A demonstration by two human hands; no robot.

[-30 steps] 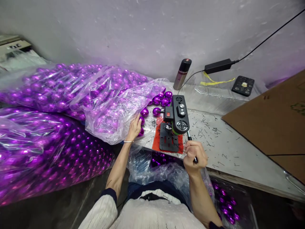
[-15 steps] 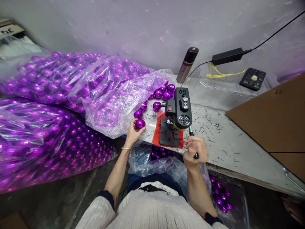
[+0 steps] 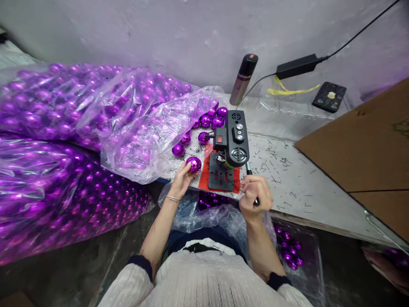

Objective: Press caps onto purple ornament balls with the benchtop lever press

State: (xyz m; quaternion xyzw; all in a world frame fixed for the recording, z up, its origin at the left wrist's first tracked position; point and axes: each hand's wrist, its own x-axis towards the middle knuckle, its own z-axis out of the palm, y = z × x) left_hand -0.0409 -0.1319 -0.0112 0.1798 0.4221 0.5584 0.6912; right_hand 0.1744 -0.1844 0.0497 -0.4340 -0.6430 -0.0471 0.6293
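A shiny purple faceted ball (image 3: pixel 193 164) is held in the fingers of my left hand (image 3: pixel 181 180), just left of a small black bench drill press (image 3: pixel 237 138). My right hand (image 3: pixel 256 195) is wrapped around the press's lever handle (image 3: pixel 257 201), whose metal rod runs up to the machine's side. Beneath the head is a slotted black base plate (image 3: pixel 220 181) lying on a red cloth (image 3: pixel 204 182). Several loose purple balls (image 3: pixel 204 121) rest behind and left of the press. The tool tip under the head is hidden.
Large clear bags of purple balls (image 3: pixel 64 179) fill the left side. Dark shavings litter the white table (image 3: pixel 315 204). Behind stand a spray can (image 3: pixel 243 81) and a power adapter (image 3: pixel 296 65); a cardboard box (image 3: pixel 358 149) is at right. Below hangs an open plastic bag (image 3: pixel 211 219).
My left hand has lifted the ball away from the loose balls and moved it right, towards the press. My right hand stays on the lever handle. The whole view has shifted slightly.
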